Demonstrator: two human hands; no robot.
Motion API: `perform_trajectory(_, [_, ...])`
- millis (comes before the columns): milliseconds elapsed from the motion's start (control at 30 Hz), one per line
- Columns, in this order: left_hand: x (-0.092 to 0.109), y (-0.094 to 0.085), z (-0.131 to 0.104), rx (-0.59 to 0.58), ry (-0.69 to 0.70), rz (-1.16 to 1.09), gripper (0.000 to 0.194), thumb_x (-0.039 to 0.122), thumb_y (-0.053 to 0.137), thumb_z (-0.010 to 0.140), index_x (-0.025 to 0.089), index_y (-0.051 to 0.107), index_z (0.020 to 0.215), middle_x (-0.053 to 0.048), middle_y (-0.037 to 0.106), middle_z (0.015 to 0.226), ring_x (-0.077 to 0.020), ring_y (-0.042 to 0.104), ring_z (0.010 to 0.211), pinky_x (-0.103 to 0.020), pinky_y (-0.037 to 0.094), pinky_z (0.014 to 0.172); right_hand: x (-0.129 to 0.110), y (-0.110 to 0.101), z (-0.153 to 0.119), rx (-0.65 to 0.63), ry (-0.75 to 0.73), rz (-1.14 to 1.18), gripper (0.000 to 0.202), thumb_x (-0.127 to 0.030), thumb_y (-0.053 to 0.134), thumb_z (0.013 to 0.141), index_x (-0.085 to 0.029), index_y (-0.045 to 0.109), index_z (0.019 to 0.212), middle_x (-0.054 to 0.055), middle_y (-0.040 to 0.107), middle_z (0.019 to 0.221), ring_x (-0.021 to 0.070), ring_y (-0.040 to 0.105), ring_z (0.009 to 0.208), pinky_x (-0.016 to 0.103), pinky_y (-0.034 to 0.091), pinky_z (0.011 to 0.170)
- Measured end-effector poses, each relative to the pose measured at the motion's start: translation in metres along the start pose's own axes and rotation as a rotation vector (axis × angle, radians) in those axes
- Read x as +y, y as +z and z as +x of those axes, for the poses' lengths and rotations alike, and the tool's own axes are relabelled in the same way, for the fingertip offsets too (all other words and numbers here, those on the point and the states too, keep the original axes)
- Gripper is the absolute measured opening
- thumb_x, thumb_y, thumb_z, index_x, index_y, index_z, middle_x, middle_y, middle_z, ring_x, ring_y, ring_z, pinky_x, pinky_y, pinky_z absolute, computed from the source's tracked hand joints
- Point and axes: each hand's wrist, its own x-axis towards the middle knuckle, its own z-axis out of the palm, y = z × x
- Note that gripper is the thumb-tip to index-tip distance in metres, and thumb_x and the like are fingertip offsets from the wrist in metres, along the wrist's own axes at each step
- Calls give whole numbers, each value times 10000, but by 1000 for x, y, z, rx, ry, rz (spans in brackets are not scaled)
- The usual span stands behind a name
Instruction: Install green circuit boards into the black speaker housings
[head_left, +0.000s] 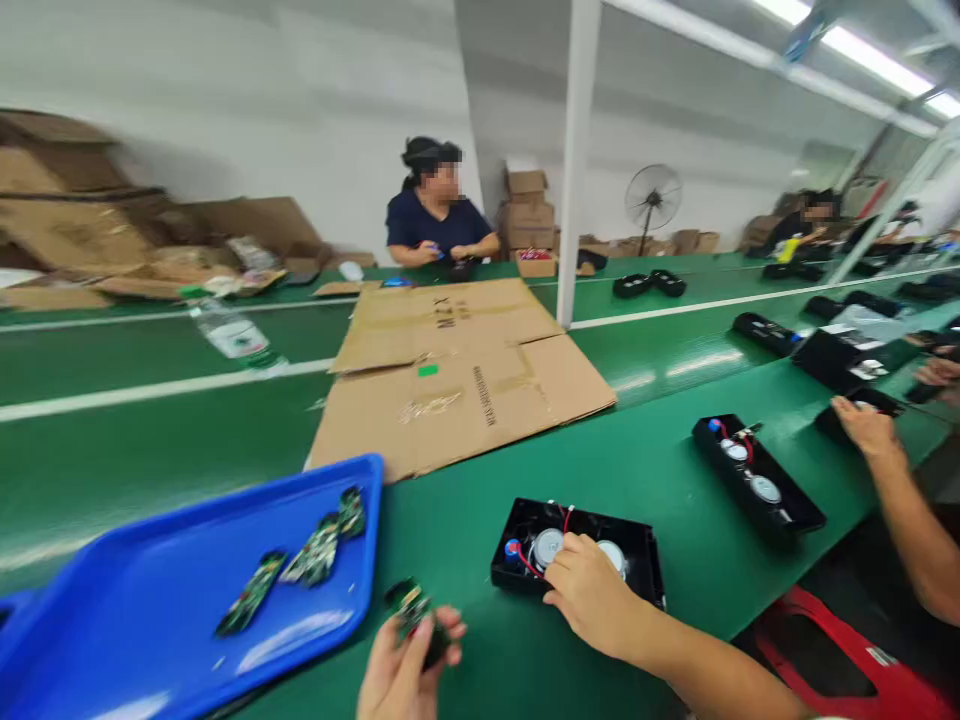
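Between the thumb and fingers of my left hand (411, 655) is a small green circuit board (409, 603), held up beside the blue tray's right edge. My right hand (596, 590) reaches over a black speaker housing (645, 545) lying open on the green bench. Two round silver speakers (549, 547), red wires and a blue cylindrical part (512, 548) show inside it. My right fingers are bent down at the wires and speakers; their tips are partly hidden, so whether they pinch anything is unclear. Several more circuit boards (315, 550) lie in the blue tray (375, 560).
A second open speaker housing (795, 510) sits to the right, near a co-worker's hand (866, 425). Flattened cardboard (480, 390) lies beyond the tray, with a plastic bottle (236, 335) to its left. A white post (577, 160) rises behind. Another person (439, 215) sits across the bench.
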Motion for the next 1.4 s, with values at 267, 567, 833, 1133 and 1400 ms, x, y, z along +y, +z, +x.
perform_trajectory(267, [25,26,-24,-191,-222,-600,290,316,684,711,131,585,911,-58,665,735,-130,584,609,-209,452,500,-7,0,-18,185,-33,223,49,-143,600,803,-171,626,772,36,617,719,201,533,708,325,419,636])
perform_trajectory(567, [34,21,-26,-390,-198,-685,320,263,651,767,176,597,1071,-107,664,1016,-232,630,899,-334,514,743,1,-36,-8,438,127,766,63,-238,589,826,-205,638,803,25,628,745,151,580,666,261,463,602])
perform_trajectory(833, [37,27,-20,-250,-234,-672,548,191,766,645,173,534,1141,-56,716,808,-111,630,715,-169,462,638,-14,-23,18,485,224,1342,72,-266,666,759,-231,657,821,21,663,775,176,640,728,301,528,670])
perform_trajectory(1133, [36,42,-19,-35,-87,-704,160,291,661,755,151,640,828,-34,685,869,-162,631,844,-285,531,754,-22,-33,18,342,63,1006,148,-235,549,848,-226,689,896,29,665,787,158,597,710,301,473,677])
perform_trajectory(1400, [31,48,-28,84,29,-524,129,213,713,702,161,606,751,3,661,763,-136,633,761,-238,535,705,-41,-36,22,521,27,665,145,-154,547,820,-183,575,681,-21,581,600,117,505,574,336,372,705])
